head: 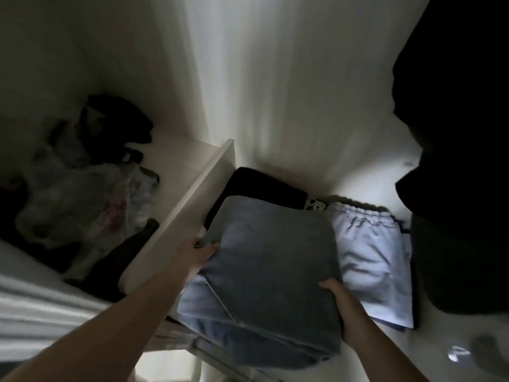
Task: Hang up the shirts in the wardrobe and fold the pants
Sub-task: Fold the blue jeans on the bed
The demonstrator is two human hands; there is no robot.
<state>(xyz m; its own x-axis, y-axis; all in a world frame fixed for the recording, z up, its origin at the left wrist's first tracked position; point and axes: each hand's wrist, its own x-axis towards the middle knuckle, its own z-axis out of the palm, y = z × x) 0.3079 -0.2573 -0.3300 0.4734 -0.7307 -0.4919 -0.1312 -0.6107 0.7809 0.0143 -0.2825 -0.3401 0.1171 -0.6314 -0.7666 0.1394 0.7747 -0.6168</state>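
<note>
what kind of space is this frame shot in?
Most likely inside a white wardrobe: a white divider panel splits two compartments, folded pants held by both hands sit beside light drawstring shorts, and a dark hanging garment is at right.

Home wardrobe (pixel 190 194): folded clothes (pixel 369 257)

The dim interior of a white wardrobe (pixel 248 78) fills the view, its back panel streaked with soft light. A white vertical divider (pixel 181 216) splits two compartments. A dark hanging mass (pixel 462 133) shadows the right side.
</note>
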